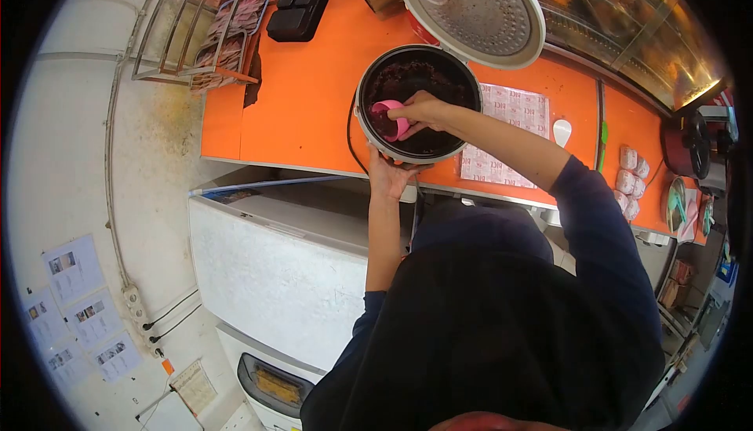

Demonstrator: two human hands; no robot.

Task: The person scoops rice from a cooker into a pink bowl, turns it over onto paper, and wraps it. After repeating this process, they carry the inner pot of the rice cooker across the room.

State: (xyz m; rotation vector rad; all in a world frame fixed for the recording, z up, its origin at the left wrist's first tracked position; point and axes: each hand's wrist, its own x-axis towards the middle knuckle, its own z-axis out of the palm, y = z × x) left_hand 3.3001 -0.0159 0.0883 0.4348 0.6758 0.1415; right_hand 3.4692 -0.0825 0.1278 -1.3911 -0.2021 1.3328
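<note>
A round cooker point(362, 114) with a dark inner pot stands on the orange counter, its perforated lid point(482, 19) raised. Dark reddish food lies in the pot and clings to its inner wall. My right hand point(424, 114) reaches inside, its fingers closed on the rim of a pink cup point(401, 127). The cup is tilted in the left part of the pot and has dark red stuff in it. Beneath the near side of the cooker, my left hand point(387, 173) is placed palm up against its outer wall, with the fingers partly hidden.
Printed paper point(518, 109) lies right of the cooker, beside a white scoop point(562, 132). Small wrapped packs point(627, 180) sit farther right. A glass food display point(627, 15) is behind. At the left are a wire rack point(188, 39) and a black box point(297, 14).
</note>
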